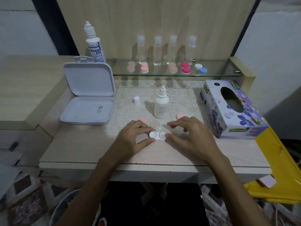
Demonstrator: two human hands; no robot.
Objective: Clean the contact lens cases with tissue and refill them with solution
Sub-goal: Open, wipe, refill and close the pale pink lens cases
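Low in the centre of the frame we see the white lens case [157, 135] lying uncapped on the tabletop [81, 149], the left hand [133, 136] pinching its left well in a thumb-and-finger grip. The right hand [187, 136] touches the right end, its other fingers spread and loosely curled; whether it truly pinches we cannot tell. The uncapped solution bottle [161, 103] stands just behind: a careless reach could topple it, and the pink caps [180, 116] might get swapped or knocked away
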